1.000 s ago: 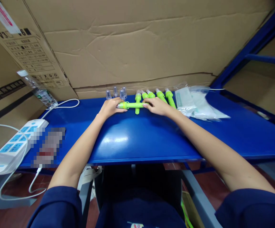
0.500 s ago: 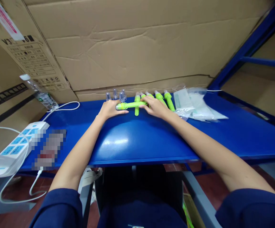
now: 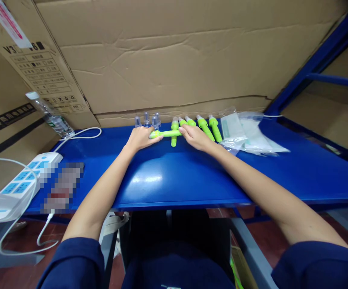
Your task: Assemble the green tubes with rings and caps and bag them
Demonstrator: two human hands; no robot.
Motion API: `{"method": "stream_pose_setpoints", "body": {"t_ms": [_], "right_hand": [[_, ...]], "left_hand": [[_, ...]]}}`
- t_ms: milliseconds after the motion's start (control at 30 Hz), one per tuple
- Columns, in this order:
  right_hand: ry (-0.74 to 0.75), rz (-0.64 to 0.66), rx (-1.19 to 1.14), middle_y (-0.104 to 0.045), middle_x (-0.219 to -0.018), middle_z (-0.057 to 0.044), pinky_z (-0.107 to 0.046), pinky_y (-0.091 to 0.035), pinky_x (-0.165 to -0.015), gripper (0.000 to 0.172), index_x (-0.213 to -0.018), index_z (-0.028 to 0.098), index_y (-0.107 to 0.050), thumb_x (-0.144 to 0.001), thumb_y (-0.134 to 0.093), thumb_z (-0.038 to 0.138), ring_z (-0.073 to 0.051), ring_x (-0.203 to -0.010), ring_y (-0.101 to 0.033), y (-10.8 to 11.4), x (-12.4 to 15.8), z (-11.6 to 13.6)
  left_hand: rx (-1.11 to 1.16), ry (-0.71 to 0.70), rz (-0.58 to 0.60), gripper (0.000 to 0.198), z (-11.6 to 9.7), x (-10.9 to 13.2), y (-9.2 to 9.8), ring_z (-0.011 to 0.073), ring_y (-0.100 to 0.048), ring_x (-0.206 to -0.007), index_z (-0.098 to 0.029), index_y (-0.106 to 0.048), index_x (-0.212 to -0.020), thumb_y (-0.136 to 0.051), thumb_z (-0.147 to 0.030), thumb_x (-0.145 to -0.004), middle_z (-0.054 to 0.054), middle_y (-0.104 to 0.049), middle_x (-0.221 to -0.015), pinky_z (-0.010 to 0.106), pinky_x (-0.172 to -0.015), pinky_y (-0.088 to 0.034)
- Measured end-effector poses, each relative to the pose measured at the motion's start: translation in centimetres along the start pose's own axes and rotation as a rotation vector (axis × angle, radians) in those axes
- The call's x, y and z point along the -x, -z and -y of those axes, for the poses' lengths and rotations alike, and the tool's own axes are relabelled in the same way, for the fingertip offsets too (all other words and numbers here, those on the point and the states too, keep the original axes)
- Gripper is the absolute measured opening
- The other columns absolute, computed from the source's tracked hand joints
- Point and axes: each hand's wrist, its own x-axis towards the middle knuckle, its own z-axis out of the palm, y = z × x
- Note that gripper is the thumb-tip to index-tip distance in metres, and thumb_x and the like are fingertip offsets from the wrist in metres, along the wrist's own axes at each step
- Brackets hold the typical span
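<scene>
Shifting since half a second ago, the thumb of the left hand [image 3: 139, 138] is now coming up against the held green stick [image 3: 170, 133], and the fingers of the right hand [image 3: 196, 137] are bunching closer at its other end. From the head view, I am seeing both hands gripping this stick: the left is curling round its clear end, the right is pinching opposite. It is running crosswise in front of another green stick [image 3: 174, 143]. Behind its left end, clear caps [image 3: 146, 119] are standing; rightward of it, more green sticks [image 3: 204, 128] and plastic bags [image 3: 249, 132] are lying.
</scene>
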Motion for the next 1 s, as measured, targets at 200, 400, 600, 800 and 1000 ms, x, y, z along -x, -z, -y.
{"method": "stream_pose_setpoints", "body": {"t_ms": [200, 400, 600, 800, 1000], "right_hand": [[0.155, -0.134, 0.021, -0.065, -0.110, -0.014, -0.037, -0.046, -0.077, 0.040, -0.117, 0.017, -0.054, -0.095, -0.053, 0.050, -0.026, -0.089, -0.063, 0.3, 0.3, 0.8], [0.183, -0.181, 0.128, -0.069, -0.111, -0.015, -0.039, -0.048, -0.080, 0.033, -0.116, 0.016, -0.060, -0.098, -0.048, 0.041, -0.030, -0.098, -0.065, 0.3, 0.6, 0.7], [0.078, -0.003, 0.162, -0.073, -0.096, -0.014, -0.039, -0.047, -0.072, 0.036, -0.109, 0.015, -0.067, -0.097, -0.046, 0.041, -0.029, -0.084, -0.066, 0.5, 0.7, 0.9], [-0.011, 0.181, -0.068, -0.066, -0.073, -0.008, -0.034, -0.042, -0.064, 0.044, -0.090, 0.015, -0.070, -0.099, -0.040, 0.046, -0.022, -0.067, -0.060, 1.5, 0.3, 1.3], [0.056, 0.032, 0.039, -0.070, -0.108, -0.014, -0.041, -0.050, -0.080, 0.039, -0.113, 0.015, -0.065, -0.099, -0.046, 0.046, -0.029, -0.093, -0.066, 0.9, 0.4, 1.6]], "left_hand": [[0.176, -0.037, -0.019, 0.064, 0.4, 0.0, -0.3, 0.0275, -0.073, -0.087, -0.017, -0.070, -0.108, -0.060, -0.074, -0.080, 0.009, -0.076, -0.092, 0.029, -0.071, -0.047], [0.095, -0.073, 0.004, 0.052, 0.2, -0.2, -0.3, 0.0267, -0.073, -0.088, -0.017, -0.068, -0.115, -0.061, -0.060, -0.087, 0.010, -0.076, -0.093, 0.028, -0.072, -0.047], [-0.011, -0.120, -0.004, 0.051, 0.2, -0.2, -0.4, 0.0281, -0.074, -0.091, -0.019, -0.067, -0.116, -0.061, -0.061, -0.088, 0.011, -0.077, -0.100, 0.029, -0.071, -0.046], [-0.059, -0.167, 0.005, 0.041, 0.0, -0.1, -0.5, 0.0282, -0.073, -0.094, -0.020, -0.066, -0.119, -0.060, -0.049, -0.091, 0.012, -0.076, -0.109, 0.030, -0.073, -0.048], [0.034, -0.062, 0.042, 0.038, -0.3, 0.0, 0.4, 0.0292, -0.074, -0.089, -0.021, -0.071, -0.107, -0.064, -0.049, -0.084, 0.010, -0.077, -0.095, 0.031, -0.072, -0.049]]}}
